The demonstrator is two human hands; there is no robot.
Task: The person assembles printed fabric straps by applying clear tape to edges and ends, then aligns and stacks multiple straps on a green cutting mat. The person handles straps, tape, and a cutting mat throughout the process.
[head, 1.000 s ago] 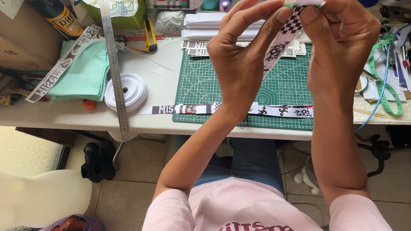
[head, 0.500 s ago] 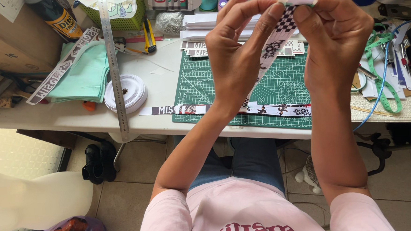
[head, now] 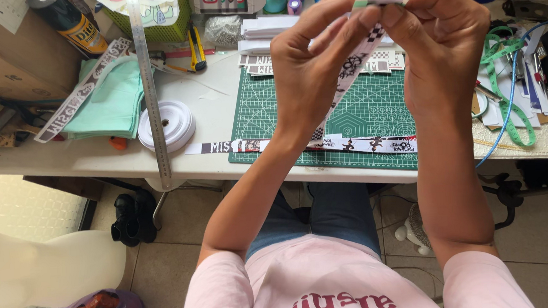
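Both hands are raised above a green cutting mat (head: 371, 108) and pinch the top end of a printed ribbon strip (head: 352, 65) with black, white and checkered patterns. My left hand (head: 310, 61) grips it with thumb and fingertips. My right hand (head: 446, 39) holds the folded white end at the top. The strip hangs down diagonally between the hands toward the mat. A longer length of printed ribbon (head: 373, 144) lies flat along the mat's near edge.
A steel ruler (head: 148, 85) crosses a white ribbon spool (head: 167, 123) at left, beside mint green fabric (head: 111, 97). Yellow cutters (head: 197, 48), cut ribbon pieces and clutter line the back. A green measuring tape (head: 508, 98) lies at right. Black shoes (head: 133, 217) sit on the floor.
Both hands have shifted slightly while working the top end of the strip; the fingers have tightened around the fold. The rest is unchanged.
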